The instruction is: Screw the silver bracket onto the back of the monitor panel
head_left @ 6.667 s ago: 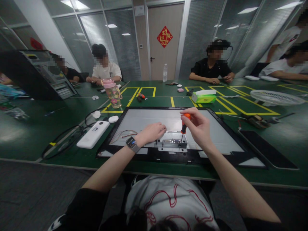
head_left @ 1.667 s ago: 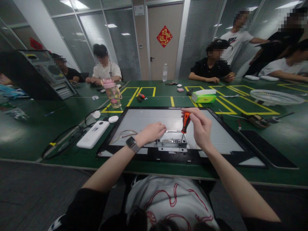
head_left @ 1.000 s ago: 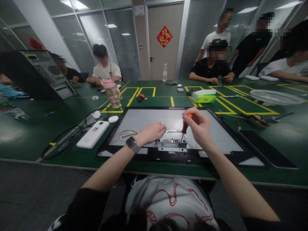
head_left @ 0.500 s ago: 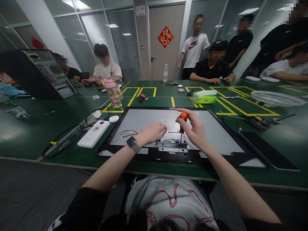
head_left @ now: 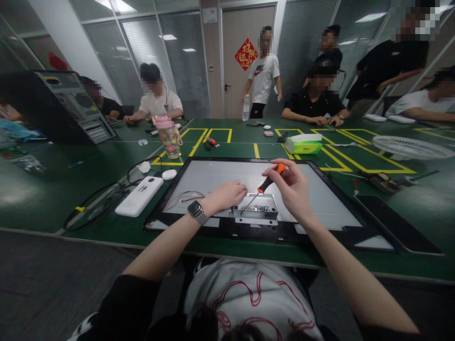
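Note:
My right hand [head_left: 294, 192] grips a screwdriver [head_left: 272, 178] with an orange and black handle. Its shaft slants down to the left, the tip at the left part of a metal bracket [head_left: 272, 201]. This bracket lies near the front edge of a flat display panel [head_left: 320, 199] with a black frame and a pale grey back. Resting on the panel at the bracket's upper left is my left hand [head_left: 227, 195], fingers curled together; whatever they may hold is hidden. A watch [head_left: 195, 209] is on that wrist. Thin wires [head_left: 185, 196] lie left of the hand.
Left of the panel are a white power bank [head_left: 139, 196], a white case [head_left: 169, 174] and black cables [head_left: 95, 203]. A pink-lidded bottle [head_left: 168, 137] and a tissue pack [head_left: 304, 143] stand behind. A black slab [head_left: 398, 222] lies right. Several people sit or stand across the table.
The screwdriver has gone from upright at the bracket's right end to slanted, its tip now at the left end. My left hand stays put. A person in white behind has moved left.

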The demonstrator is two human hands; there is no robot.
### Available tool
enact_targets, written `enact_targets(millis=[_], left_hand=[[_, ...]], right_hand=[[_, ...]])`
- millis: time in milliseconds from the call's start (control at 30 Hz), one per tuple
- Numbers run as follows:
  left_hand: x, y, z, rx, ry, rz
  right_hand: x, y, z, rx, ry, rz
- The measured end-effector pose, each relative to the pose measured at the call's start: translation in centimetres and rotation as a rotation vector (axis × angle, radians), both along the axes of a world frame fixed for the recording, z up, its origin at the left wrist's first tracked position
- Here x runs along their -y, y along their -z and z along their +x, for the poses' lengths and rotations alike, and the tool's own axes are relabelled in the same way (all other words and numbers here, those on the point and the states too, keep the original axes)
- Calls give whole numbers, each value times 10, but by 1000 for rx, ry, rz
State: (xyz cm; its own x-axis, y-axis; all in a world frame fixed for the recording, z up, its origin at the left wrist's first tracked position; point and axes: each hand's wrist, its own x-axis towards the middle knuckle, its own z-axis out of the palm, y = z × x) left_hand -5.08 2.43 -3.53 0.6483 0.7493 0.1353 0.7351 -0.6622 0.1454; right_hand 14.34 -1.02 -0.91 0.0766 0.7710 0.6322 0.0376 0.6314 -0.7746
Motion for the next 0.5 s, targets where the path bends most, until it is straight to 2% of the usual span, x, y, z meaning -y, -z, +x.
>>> enact_targets(millis=[167, 500], left_hand=[[1, -1, 0, -27, 12, 21], [-1, 0, 0, -38, 17, 36]], right_hand=[[3, 7, -4, 87, -7, 4], [1, 10, -6, 110, -32, -17]])
